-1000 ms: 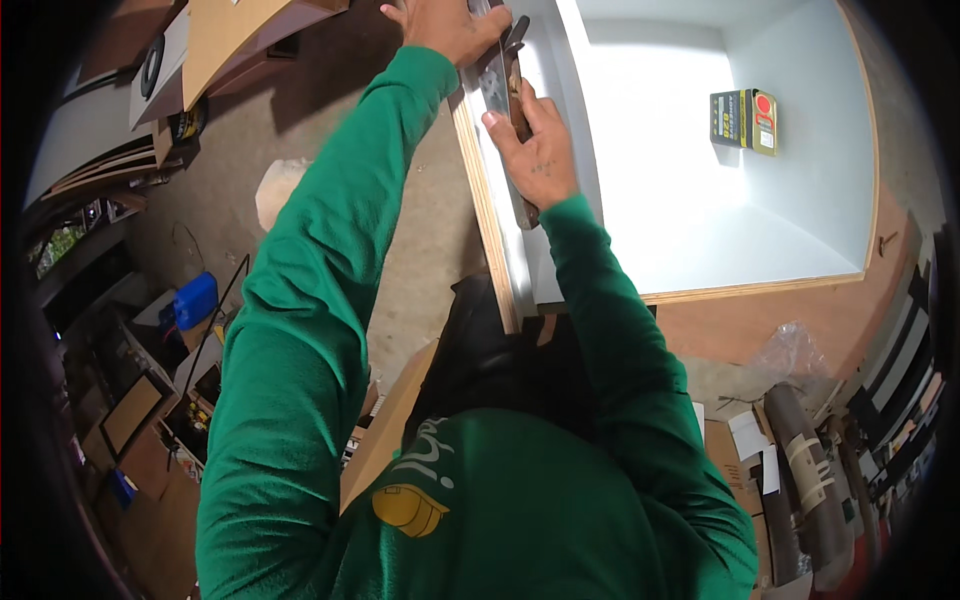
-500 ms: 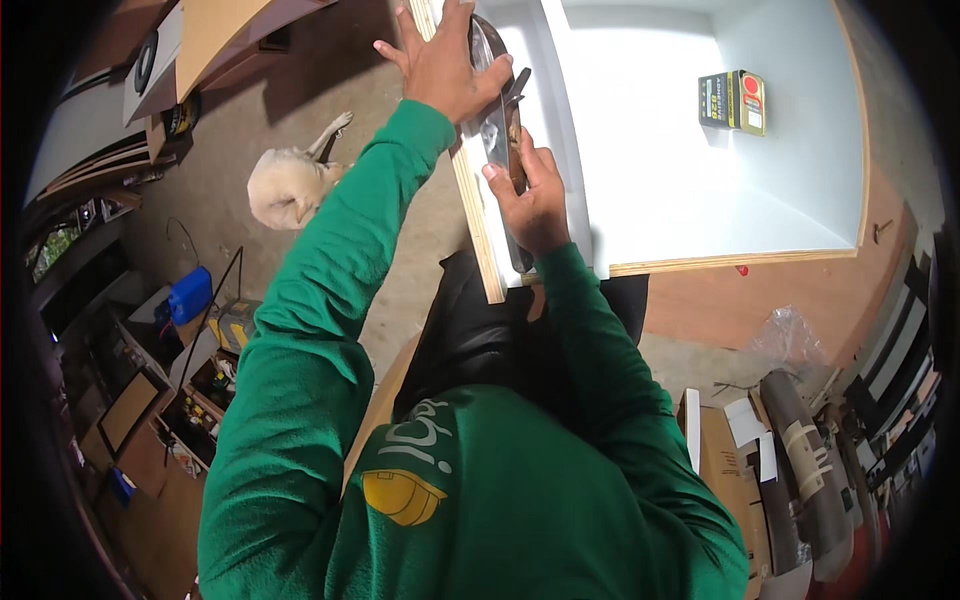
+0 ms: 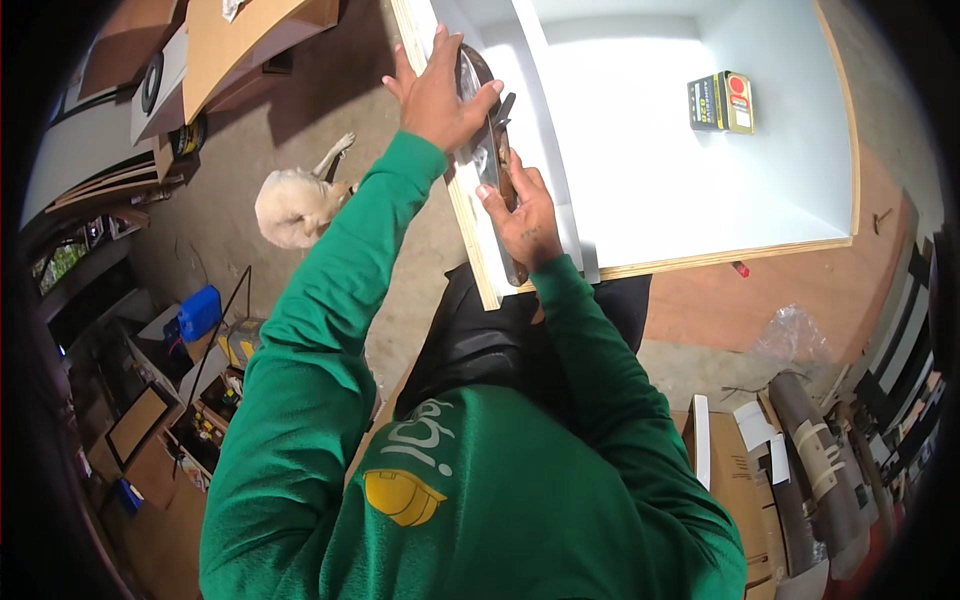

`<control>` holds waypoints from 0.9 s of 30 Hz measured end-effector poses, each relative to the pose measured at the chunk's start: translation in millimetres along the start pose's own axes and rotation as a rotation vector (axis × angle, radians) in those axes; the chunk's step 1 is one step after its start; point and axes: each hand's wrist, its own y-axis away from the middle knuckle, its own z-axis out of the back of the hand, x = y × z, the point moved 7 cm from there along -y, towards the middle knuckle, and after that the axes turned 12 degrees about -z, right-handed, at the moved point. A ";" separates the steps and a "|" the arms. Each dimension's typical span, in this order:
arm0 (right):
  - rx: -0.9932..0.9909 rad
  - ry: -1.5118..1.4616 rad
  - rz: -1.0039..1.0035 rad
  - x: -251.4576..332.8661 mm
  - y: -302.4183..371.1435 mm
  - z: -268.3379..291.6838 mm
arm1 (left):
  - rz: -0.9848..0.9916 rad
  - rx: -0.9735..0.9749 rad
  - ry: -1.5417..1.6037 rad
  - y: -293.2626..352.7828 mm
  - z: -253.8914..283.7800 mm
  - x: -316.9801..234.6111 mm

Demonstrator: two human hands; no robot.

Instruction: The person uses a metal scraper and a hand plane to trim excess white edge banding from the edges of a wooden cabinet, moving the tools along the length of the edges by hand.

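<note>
A long hand plane (image 3: 503, 165), with a dark body and a smooth metal side, lies along the plywood-edged side panel (image 3: 470, 215) of a white cabinet. My right hand (image 3: 528, 212) is closed around its near part, thumb on the panel side. Farther along, my left hand (image 3: 440, 105) lies across the panel edge with its fingers spread to the left and its thumb over the plane's front part. The plane's sole and cutting edge are hidden.
Inside the white cabinet (image 3: 630, 150) stands a yellow-and-black can (image 3: 720, 102). A pale dog (image 3: 297, 205) lies on the floor at left. Past it are a blue jug (image 3: 200, 313) and a toolbox (image 3: 203, 430). Cardboard (image 3: 735, 500) and a grey roll (image 3: 805, 430) lie at lower right.
The cabinet and my hands sit slightly farther left in view. Both hands keep their hold on the plane, which has moved little, if at all, along the panel.
</note>
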 end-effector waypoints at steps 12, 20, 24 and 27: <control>0.105 -0.464 -0.261 46.9 65.9 92.4 | -0.389 -0.035 0.004 36.3 75.6 -37.3; 0.014 -0.853 -0.240 38.4 131.4 122.7 | -0.648 0.890 -0.427 62.7 10.4 -70.5; -0.078 -0.785 -0.262 25.6 157.0 137.3 | -0.714 0.808 -0.354 76.8 14.0 -69.6; -0.114 -0.751 -0.242 23.7 168.6 144.9 | -0.631 0.843 -0.363 69.0 13.3 -83.0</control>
